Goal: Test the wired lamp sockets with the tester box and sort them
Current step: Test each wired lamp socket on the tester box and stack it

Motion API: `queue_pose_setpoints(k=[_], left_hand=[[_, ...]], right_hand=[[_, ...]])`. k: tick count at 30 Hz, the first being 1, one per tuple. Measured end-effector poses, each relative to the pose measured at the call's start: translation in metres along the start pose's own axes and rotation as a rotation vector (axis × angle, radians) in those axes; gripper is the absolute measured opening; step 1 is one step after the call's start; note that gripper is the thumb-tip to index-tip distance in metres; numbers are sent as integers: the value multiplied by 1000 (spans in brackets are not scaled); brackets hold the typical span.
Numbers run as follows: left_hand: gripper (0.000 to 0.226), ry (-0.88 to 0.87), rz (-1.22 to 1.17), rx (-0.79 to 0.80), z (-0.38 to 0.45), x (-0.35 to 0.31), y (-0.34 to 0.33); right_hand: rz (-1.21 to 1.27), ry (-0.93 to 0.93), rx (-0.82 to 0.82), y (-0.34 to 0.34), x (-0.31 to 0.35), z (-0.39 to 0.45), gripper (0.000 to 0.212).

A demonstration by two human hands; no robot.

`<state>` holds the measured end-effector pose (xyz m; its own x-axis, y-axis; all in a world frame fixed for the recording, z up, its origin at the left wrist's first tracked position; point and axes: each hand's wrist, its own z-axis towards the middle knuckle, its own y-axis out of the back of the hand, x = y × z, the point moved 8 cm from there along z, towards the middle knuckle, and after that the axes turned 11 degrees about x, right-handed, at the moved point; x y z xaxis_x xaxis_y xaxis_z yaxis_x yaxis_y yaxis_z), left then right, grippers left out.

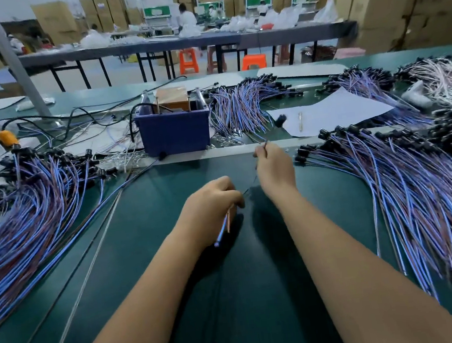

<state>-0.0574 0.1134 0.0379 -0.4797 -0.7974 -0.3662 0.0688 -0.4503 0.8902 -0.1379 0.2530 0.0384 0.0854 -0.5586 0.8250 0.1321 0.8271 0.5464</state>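
The blue tester box (pixel 174 130) stands at the middle back of the green table, with a brown block and metal contacts on top. My left hand (pixel 213 201) grips the blue and brown wire ends (pixel 223 228) of one wired lamp socket. In front of the box and to its right, my right hand (pixel 274 165) pinches the same thin wires higher up. The black socket (pixel 281 120) at their far end is blurred above the white paper. Large piles of wired sockets lie at the left (pixel 39 211) and at the right (pixel 405 183).
More socket bundles lie behind the box (pixel 239 107) and at the back right (pixel 364 80), beside pale-wired ones (pixel 435 74). A white paper (pixel 334 112) carries a pen (pixel 300 122). Thin rods and a black cable (pixel 87 259) cross the table's left side. People work at far tables.
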Motion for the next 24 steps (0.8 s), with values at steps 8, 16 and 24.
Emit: queue_pose_setpoints(k=[8,16,24], left_hand=[[22,-374,27,113,27,-139,-43],[73,-428,-37,303,57,-195,-97],[42,26,-214,80,54,-81,-58]], right_hand=[[-766,-85,13,117,-44,7,21],[-1143,-64,-90,187,-57,8,26],[-800,78,-36,95,-20,-2,52]])
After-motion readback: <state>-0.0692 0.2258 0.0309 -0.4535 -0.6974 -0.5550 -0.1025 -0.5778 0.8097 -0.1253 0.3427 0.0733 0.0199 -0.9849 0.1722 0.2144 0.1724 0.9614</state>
